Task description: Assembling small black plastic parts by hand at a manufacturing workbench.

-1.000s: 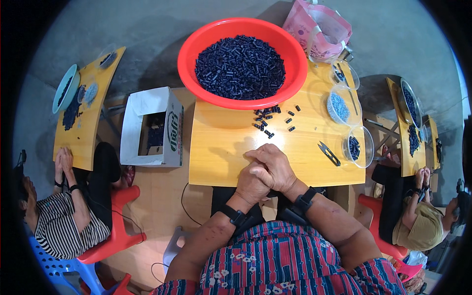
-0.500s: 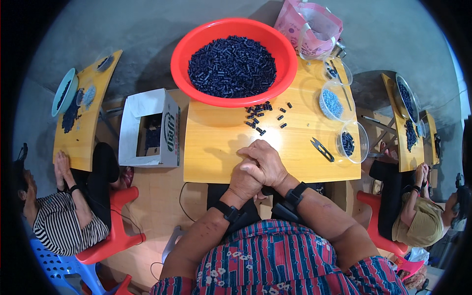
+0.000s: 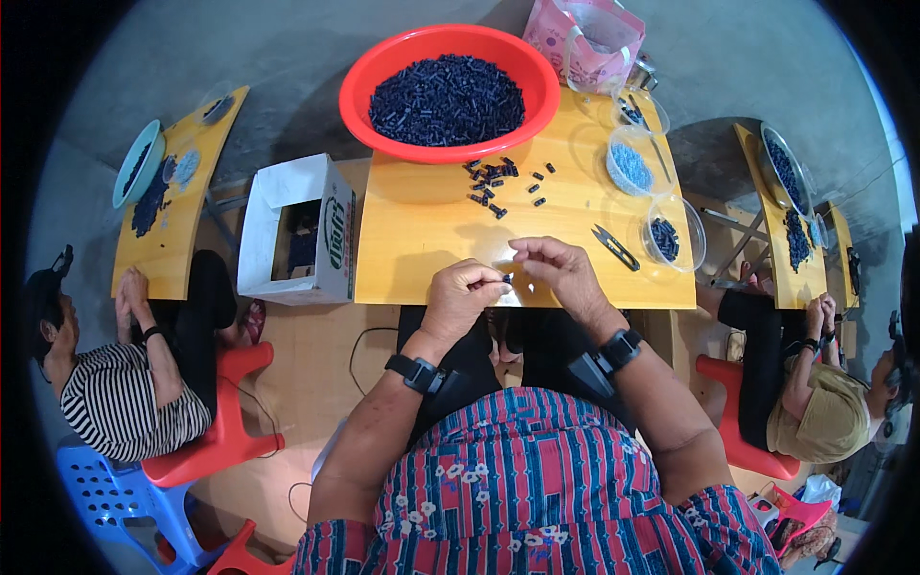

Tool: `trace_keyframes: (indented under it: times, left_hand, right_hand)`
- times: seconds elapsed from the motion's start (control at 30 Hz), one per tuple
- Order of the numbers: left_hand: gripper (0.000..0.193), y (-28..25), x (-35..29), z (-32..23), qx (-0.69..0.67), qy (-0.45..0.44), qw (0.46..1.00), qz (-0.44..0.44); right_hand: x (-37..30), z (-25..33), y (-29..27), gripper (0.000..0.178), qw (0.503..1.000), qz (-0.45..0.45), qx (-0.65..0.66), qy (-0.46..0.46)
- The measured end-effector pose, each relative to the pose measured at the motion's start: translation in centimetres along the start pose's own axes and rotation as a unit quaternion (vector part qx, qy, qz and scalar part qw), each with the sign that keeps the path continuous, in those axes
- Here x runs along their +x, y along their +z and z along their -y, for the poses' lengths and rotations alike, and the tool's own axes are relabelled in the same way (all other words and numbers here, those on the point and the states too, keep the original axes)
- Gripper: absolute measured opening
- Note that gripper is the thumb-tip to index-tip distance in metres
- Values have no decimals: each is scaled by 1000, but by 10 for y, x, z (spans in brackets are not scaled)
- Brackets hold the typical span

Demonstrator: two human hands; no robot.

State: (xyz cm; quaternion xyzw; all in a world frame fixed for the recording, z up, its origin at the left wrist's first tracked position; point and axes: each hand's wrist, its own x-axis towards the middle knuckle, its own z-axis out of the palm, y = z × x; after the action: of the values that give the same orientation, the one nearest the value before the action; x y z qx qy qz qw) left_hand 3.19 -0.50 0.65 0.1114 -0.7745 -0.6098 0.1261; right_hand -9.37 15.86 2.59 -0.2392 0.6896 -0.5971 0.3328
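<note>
My left hand [image 3: 463, 295] is at the table's near edge, thumb and forefinger pinched on a small dark plastic piece [image 3: 507, 279]. Just right of it my right hand [image 3: 567, 276] is raised with bent fingers apart, and I see nothing held in it. Beyond both hands lies a loose group of small dark pieces [image 3: 491, 176]. A big red basin [image 3: 355, 96] heaped with the same pieces stands at the table's far side. Thread snips [image 3: 616, 248] lie to the right, beside a clear tub of dark pieces [image 3: 697, 251].
Another clear tub [image 3: 613, 171] contains light blue bits; a third tub [image 3: 661, 113] is behind it. A pink bag [image 3: 583, 48] stands at the back. A white carton [image 3: 331, 254] is left of the yellow table [image 3: 412, 249]. People sit at side tables [image 3: 182, 230] left and right.
My clasped hands have come apart. The left now pinches a small dark piece, and the right has moved to the right. The whole view has shifted slightly.
</note>
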Motion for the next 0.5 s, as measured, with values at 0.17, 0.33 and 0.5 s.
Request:
trace_keyframes:
  times: [0.17,0.33,0.5]
  left_hand:
    - [12,0,-10,-13,-82,-90,992,26]
    - [13,4,-17,-14,-206,-134,968,58]
    - [13,8,-15,-23,-217,-148,962,67]
  right_hand:
    - [-26,-7,10,39,997,29,35,-56]
    - [-36,-1,17,33,987,-10,-110,-117]
    - [-44,9,13,29,984,-15,-115,-132]
